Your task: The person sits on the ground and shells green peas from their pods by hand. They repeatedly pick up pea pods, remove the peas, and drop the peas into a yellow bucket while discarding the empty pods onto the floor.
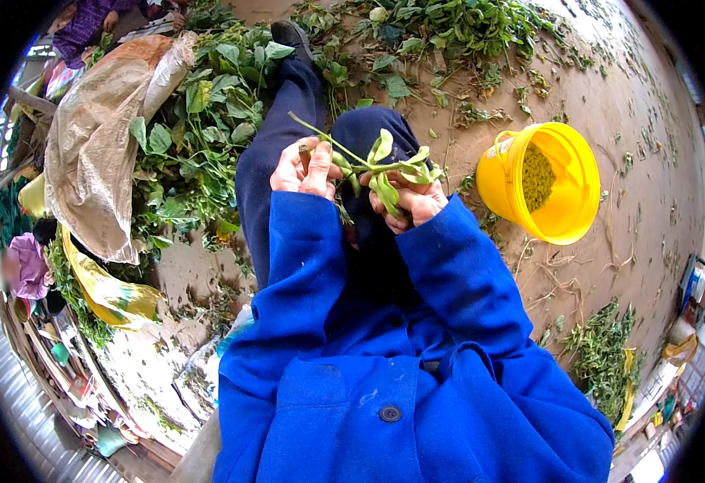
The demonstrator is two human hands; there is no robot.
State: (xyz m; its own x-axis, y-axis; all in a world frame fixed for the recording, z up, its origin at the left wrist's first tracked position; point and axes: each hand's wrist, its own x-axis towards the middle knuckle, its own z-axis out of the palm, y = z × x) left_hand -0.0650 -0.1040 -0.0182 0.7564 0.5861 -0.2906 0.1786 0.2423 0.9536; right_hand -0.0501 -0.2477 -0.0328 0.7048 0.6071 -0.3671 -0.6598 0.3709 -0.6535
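Note:
My left hand [307,169] pinches a green bean stem with pods [382,160] between thumb and fingers, and the stem's thin end sticks up past the thumb. A short brown stub [305,157] shows at the same fingers; what it is I cannot tell. Curled under the pods, my right hand [413,202] holds the other end of the cluster, its fingertips partly hidden by leaf-green pods. Both hands are above my dark-trousered knees. To the right, a yellow plastic bucket [512,181] tilts toward me, with small greenish beans [538,178] in its bottom.
Uprooted leafy bean plants [207,127] heap on the left, a woven sack [99,133] over them. More plants [473,27] lie ahead. Two other people are at the left: a purple sleeve [84,30] and a person in lilac [28,265]. Loose stalks [561,271] litter the earthen floor.

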